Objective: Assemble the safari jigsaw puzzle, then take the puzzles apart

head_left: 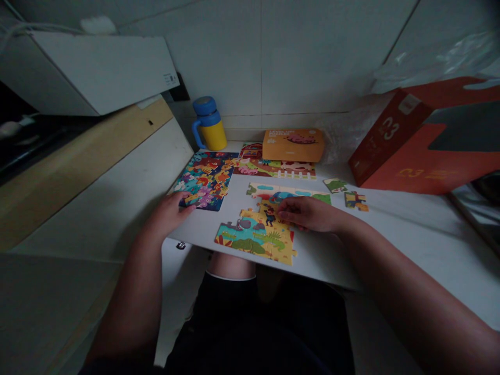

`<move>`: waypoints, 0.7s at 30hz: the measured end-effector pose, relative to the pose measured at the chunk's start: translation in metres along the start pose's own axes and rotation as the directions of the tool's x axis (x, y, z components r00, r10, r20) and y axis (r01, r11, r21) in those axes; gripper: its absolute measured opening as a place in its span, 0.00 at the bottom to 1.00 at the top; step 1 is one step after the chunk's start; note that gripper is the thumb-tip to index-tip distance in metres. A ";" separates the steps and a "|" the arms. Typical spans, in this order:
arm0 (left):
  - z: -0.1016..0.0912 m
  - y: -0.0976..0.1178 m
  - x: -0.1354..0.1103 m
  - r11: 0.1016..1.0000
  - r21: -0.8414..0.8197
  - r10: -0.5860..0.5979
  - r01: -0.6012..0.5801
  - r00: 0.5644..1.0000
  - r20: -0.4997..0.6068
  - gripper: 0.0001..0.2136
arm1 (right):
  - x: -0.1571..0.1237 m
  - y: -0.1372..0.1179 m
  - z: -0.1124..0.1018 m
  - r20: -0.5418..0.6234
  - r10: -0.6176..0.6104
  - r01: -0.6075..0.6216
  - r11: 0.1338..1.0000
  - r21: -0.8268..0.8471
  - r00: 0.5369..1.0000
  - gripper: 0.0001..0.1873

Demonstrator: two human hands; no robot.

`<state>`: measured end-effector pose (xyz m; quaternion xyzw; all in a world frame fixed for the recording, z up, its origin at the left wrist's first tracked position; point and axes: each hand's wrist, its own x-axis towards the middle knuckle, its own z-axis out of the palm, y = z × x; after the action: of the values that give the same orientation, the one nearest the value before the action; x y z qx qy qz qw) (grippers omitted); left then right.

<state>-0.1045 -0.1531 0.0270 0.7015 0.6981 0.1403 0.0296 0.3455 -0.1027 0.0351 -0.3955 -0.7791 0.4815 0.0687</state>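
Note:
A partly joined animal jigsaw puzzle lies at the table's front edge, with a hippo, a crocodile and sandy ground. My right hand is over its right side, fingers curled together at the sandy part; whatever is under the fingertips is hidden. Beyond the hand runs a top strip of puzzle with a blue elephant. My left hand rests at the near left corner of a dark blue puzzle, thumb and forefinger apart. Two loose puzzle pieces, a green one and a yellowish one, lie to the right.
Behind are a farm puzzle, an orange puzzle box partly on it, and a blue and yellow flask by the wall. A large red-orange box stands at right beside clear plastic wrap. A white box overhangs the left.

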 end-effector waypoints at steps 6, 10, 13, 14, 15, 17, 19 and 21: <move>0.003 -0.019 0.015 0.971 -0.240 -0.002 0.016 0.998 0.059 0.26 | 0.000 -0.001 0.000 0.003 0.015 -0.015 1.000 -0.009 1.000 0.24; 0.006 -0.022 0.020 0.924 -0.378 -0.037 0.063 0.996 0.076 0.32 | 0.000 -0.002 -0.001 0.007 0.005 -0.005 1.000 -0.018 1.000 0.24; 0.008 -0.009 0.019 0.848 -0.522 -0.045 0.091 0.994 0.099 0.26 | 0.000 0.000 -0.001 0.009 0.008 -0.008 1.000 -0.027 1.000 0.24; 0.009 -0.002 0.017 0.814 -0.573 -0.039 0.097 0.993 0.113 0.24 | 0.000 0.000 -0.001 0.006 0.008 -0.008 1.000 -0.030 1.000 0.24; 0.010 0.007 0.016 0.781 -0.617 -0.028 0.097 0.992 0.121 0.23 | 0.001 0.001 -0.001 0.004 0.007 -0.007 0.999 -0.031 1.000 0.24; 0.012 0.026 0.012 0.724 -0.685 0.013 0.079 0.992 0.129 0.23 | 0.001 0.002 -0.001 0.003 -0.001 0.001 1.000 -0.025 1.000 0.25; 0.015 0.045 0.009 0.692 -0.721 0.085 0.042 0.986 0.140 0.22 | 0.001 0.002 -0.001 0.006 0.001 -0.001 1.000 -0.019 1.000 0.26; 0.019 0.063 0.007 0.693 -0.721 0.174 0.006 0.969 0.175 0.19 | 0.001 0.001 -0.001 0.007 0.012 -0.012 1.000 -0.025 1.000 0.27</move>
<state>-0.0390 -0.1449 0.0251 0.6772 0.5470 0.3197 0.3741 0.3460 -0.1016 0.0349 -0.3993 -0.7828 0.4738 0.0581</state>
